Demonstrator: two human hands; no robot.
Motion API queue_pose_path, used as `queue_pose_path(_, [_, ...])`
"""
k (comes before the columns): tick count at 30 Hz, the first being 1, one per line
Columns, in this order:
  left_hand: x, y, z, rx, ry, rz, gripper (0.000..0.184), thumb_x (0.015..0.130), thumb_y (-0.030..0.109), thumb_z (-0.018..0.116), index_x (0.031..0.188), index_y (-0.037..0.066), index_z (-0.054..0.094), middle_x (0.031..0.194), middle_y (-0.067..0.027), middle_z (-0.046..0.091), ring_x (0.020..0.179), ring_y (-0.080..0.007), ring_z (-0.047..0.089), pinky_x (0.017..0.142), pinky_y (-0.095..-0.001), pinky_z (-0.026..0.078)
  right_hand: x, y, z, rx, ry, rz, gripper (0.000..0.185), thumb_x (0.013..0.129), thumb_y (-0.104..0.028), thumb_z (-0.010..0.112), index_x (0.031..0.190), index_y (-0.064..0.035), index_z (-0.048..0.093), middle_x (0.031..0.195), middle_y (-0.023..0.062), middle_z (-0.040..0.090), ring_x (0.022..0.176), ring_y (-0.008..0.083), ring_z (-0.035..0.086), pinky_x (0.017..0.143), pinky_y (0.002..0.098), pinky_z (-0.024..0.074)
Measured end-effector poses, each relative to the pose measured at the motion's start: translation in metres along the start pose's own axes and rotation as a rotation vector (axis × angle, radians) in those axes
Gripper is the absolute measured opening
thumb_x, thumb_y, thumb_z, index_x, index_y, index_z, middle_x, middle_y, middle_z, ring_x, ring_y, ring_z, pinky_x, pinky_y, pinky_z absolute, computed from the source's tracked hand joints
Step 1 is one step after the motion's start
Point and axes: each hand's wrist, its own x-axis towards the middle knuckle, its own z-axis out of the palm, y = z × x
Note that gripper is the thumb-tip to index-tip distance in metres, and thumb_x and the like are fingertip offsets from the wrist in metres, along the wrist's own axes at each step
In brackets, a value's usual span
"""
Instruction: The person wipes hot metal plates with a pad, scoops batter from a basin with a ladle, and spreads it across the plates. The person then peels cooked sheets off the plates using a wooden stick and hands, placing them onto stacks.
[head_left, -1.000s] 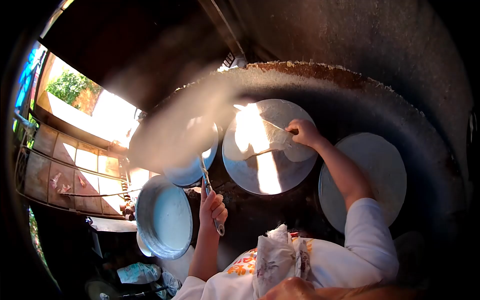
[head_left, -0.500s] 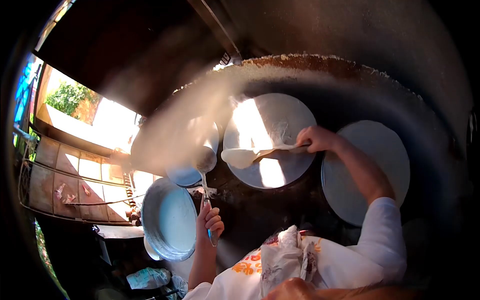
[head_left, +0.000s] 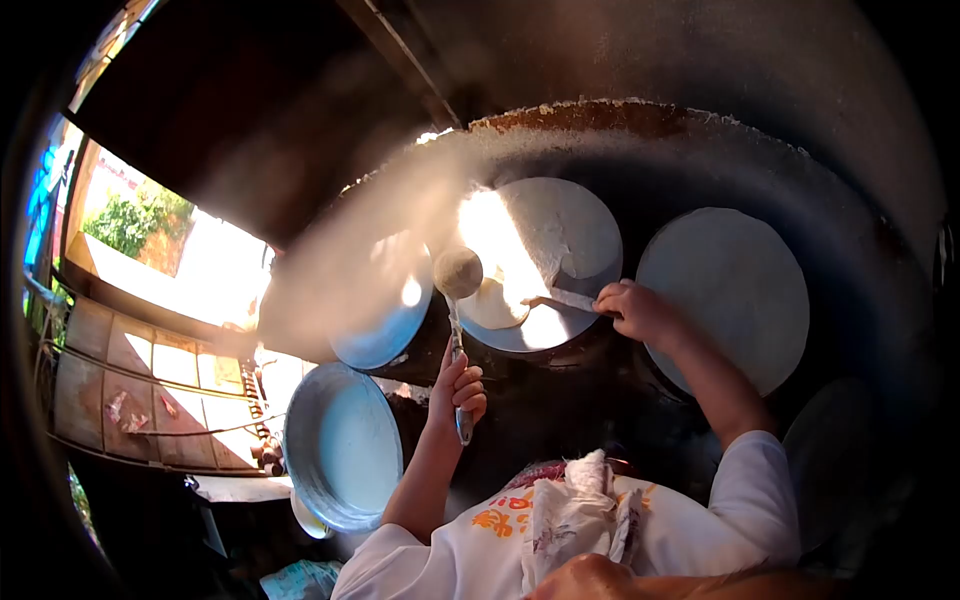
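My left hand (head_left: 458,393) is closed round the handle of a ladle (head_left: 458,272), its bowl up over the left edge of the middle round griddle. My right hand (head_left: 630,305) grips the handle of a pale, flat spatula (head_left: 495,304), whose rounded blade lies over the lower left part of that griddle (head_left: 585,225). A thin whitish layer with a wrinkled patch shows on the griddle surface, partly lost in sun glare. Below and left of the ladle stands a metal basin (head_left: 300,435) of milky white liquid (head_left: 350,450).
To the right sits another round griddle (head_left: 725,300) with a pale, smooth surface. A third round one (head_left: 375,335) on the left is half hidden by steam (head_left: 340,270). A curved, crusted wall (head_left: 630,115) rises behind them. A tiled ledge (head_left: 150,400) lies at far left.
The ladle has moved up and right, from near the left griddle to the middle one. My right hand has shifted slightly; the spatula blade sits a little higher and further right.
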Motion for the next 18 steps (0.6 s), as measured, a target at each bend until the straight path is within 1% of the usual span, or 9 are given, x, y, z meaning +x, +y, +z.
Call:
queue_pose_path(1, [-0.001,0.009,-0.003,-0.009,-0.068,-0.040,0.036,0.101,0.019,0.036,0.132,0.034,0.045,0.062,0.0038,0.032,0.043,-0.0039,0.032,0.041,-0.0194,0.031,-0.011,-0.012,0.004,-0.054,0.013,0.038,0.029,0.065,0.006,0.059,0.091,-0.0044,0.069,0.097,0.0054,0.064,0.090,0.0274,0.058,0.083,0.0356,0.0483])
queue_pose_path(2, [-0.011,0.015,0.007,-0.042,-0.074,-0.041,0.026,0.101,0.023,0.037,0.120,0.019,0.055,0.060,0.0040,0.033,0.040,-0.0036,0.033,0.038,-0.0188,0.030,-0.031,-0.027,0.010,-0.102,0.013,0.084,0.028,0.065,0.005,0.060,0.090,-0.0043,0.069,0.096,0.0067,0.064,0.091,0.0280,0.059,0.084,0.0357,0.0482])
queue_pose_path(4, [-0.043,0.038,0.022,-0.151,-0.177,-0.099,0.022,0.101,0.028,0.038,0.092,0.012,0.050,0.054,0.0049,0.032,0.036,-0.0034,0.033,0.035,-0.0188,0.029,-0.076,-0.055,0.025,-0.034,0.127,0.263,0.028,0.065,0.005,0.061,0.090,-0.0053,0.068,0.092,0.0079,0.063,0.088,0.0243,0.062,0.082,0.0318,0.0497])
queue_pose_path(6, [-0.071,0.061,0.037,-0.188,-0.243,-0.101,0.039,0.100,0.032,0.039,0.067,0.011,0.039,0.049,0.0061,0.030,0.033,-0.0032,0.034,0.031,-0.0189,0.028,-0.055,-0.101,0.091,0.490,0.321,0.497,0.028,0.073,0.003,0.061,0.101,-0.0044,0.061,0.095,0.0076,0.065,0.079,0.0156,0.063,0.071,0.0259,0.0489])
queue_pose_path(8, [-0.076,0.085,0.017,-0.060,-0.290,-0.104,0.039,0.100,0.031,0.039,0.066,0.012,0.036,0.048,0.0069,0.029,0.034,-0.0030,0.034,0.033,-0.0192,0.030,0.004,-0.164,0.159,0.980,0.400,0.704,0.033,0.084,-0.002,0.057,0.116,-0.0040,0.051,0.097,0.0074,0.065,0.070,0.0100,0.060,0.058,0.0210,0.0451])
queue_pose_path(10, [-0.074,0.106,-0.002,-0.234,-0.192,-0.221,0.039,0.100,0.031,0.039,0.066,0.011,0.038,0.047,0.0073,0.030,0.034,-0.0040,0.035,0.037,-0.0200,0.035,0.069,-0.152,0.275,1.142,0.451,0.614,0.024,0.092,-0.012,0.053,0.115,-0.0072,0.046,0.089,0.0067,0.063,0.054,0.0091,0.051,0.043,0.0233,0.0372])
queue_pose_path(12, [-0.085,0.120,-0.023,-0.305,-0.288,-0.291,0.035,0.101,0.030,0.037,0.073,0.009,0.043,0.056,0.0043,0.036,0.038,-0.0048,0.038,0.038,-0.0215,0.034,0.109,-0.165,0.332,1.248,0.586,0.759,0.024,0.093,-0.015,0.054,0.115,-0.0096,0.045,0.077,0.0024,0.055,0.049,0.0087,0.043,0.041,0.0247,0.0337])
queue_pose_path(14, [-0.111,0.124,-0.021,-0.308,-0.298,-0.269,0.037,0.100,0.030,0.038,0.070,0.009,0.041,0.053,0.0046,0.033,0.037,-0.0049,0.037,0.038,-0.0217,0.034,0.099,-0.186,0.343,1.312,0.779,0.814,0.022,0.095,-0.017,0.051,0.115,-0.0130,0.043,0.069,0.0002,0.045,0.046,0.0073,0.037,0.038,0.0242,0.0280])
queue_pose_path(18, [-0.133,0.142,-0.017,-0.225,-0.320,-0.305,0.040,0.101,0.030,0.036,0.065,0.013,0.037,0.049,0.0053,0.028,0.034,-0.0044,0.033,0.035,-0.0211,0.032,0.044,-0.215,0.323,1.200,0.950,0.904,0.032,0.094,-0.017,0.053,0.124,-0.0163,0.043,0.073,-0.0003,0.045,0.044,0.0054,0.033,0.037,0.0233,0.0263])
